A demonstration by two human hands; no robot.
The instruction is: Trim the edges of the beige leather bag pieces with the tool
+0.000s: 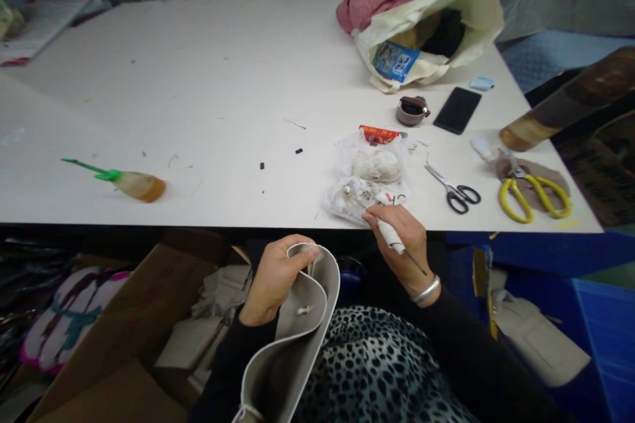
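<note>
The left hand (272,277) is gripping the bent beige sheet (302,291) above the lap, fingers pinching its top edge, maybe to make it steady. The right hand (404,244) is holding the white-wrapped metal tool (391,236), fingers closed, beside the plastic bag (353,194). Scissors (447,185) are lying nearby, perhaps for easy reach.

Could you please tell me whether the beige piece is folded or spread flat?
Folded: the beige piece curves back over itself, held in the left hand.

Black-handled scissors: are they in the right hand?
No, the black-handled scissors lie on the white table, while the right hand holds a thin tool with a white handle.
</note>
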